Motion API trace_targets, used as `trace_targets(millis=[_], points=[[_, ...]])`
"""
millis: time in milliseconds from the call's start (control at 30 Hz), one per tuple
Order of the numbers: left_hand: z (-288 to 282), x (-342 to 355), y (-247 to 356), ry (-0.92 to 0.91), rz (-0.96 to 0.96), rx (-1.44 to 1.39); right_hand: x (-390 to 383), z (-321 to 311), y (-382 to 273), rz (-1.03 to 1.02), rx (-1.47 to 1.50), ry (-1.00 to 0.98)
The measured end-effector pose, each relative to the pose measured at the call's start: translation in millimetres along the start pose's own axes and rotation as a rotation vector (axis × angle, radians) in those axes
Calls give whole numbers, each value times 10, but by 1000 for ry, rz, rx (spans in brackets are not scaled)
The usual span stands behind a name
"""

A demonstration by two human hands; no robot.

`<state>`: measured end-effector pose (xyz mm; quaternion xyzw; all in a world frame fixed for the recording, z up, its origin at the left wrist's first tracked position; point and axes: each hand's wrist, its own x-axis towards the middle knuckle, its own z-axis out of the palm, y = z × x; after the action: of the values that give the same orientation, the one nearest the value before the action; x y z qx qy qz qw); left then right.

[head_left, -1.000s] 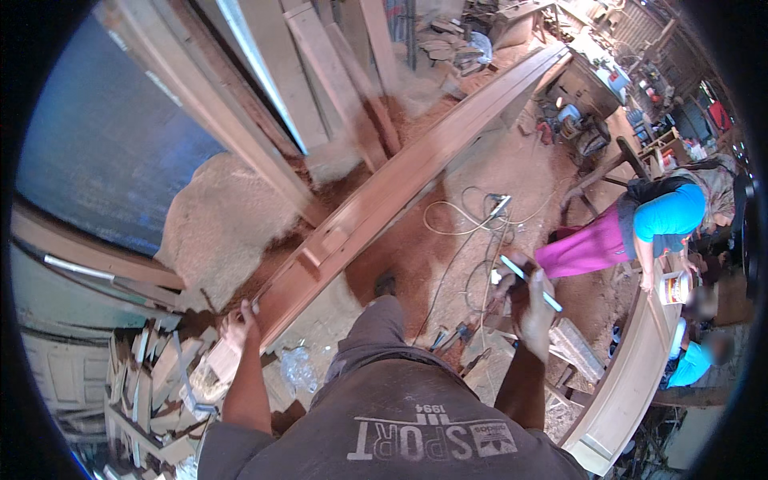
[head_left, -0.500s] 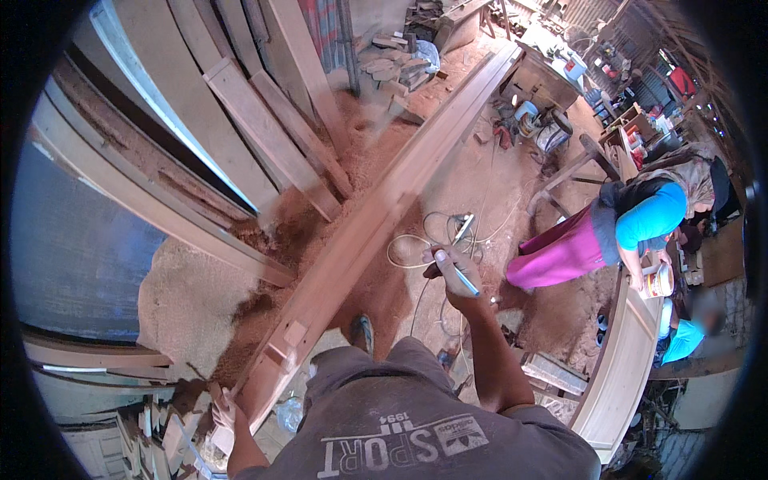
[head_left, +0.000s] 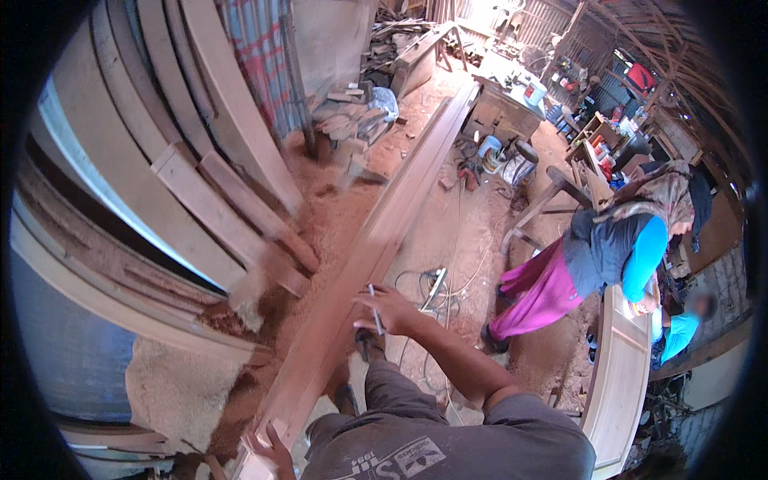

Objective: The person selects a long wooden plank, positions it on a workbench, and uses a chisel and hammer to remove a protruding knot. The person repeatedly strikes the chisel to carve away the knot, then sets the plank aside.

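Observation:
A long reddish-brown wooden beam (head_left: 364,256) runs diagonally from my lower left to the far bench. My right hand (head_left: 396,314) is over the beam's right edge, fingers partly spread, with a slim whitish pen (head_left: 376,310) held between them. Whether those fingers touch the wood, I cannot tell. At the beam's near end, my left hand (head_left: 276,454) lies on the wood with its fingers apart. A paler piece of wood (head_left: 254,464) shows beside that hand, partly covered by it.
Planks (head_left: 232,104) lean on my left above sawdust. Cables (head_left: 432,292) coil on the floor right of the beam. A person in a pink skirt (head_left: 540,296) bends over a pale wooden panel (head_left: 620,368) on the right; another person in blue (head_left: 680,340) is beyond it.
My right hand has swung left and down from above the cables to the beam, still with the pen. The left hand appears further right, on the beam's end. The whole view has shifted.

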<state>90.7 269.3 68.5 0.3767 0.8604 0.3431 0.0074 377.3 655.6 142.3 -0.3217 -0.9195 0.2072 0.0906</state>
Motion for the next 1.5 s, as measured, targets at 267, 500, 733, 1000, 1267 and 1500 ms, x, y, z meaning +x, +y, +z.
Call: trace_targets(millis=[267,500,733,1000,1267,1500], points=[[723,-721,-133,-203,-710,-537,716,-357,884,-296,-205,-306],[1040,-38,775,101,-1501,-1154,1236,-471,1359,-535,-257,-321],[1065,-487,816,531,-1564,-1514,1465,-551,1020,-610,3,-523],[1441,-169,1249,823,-1533,-1326,1142,-530,427,-656,-311,-643],[1667,-353,1399,773,-1493,-1241,1007,-236,785,-588,-236,-772],[1849,7,883,1025,-1665,-1171,1549,438,616,-650,-192,-816]])
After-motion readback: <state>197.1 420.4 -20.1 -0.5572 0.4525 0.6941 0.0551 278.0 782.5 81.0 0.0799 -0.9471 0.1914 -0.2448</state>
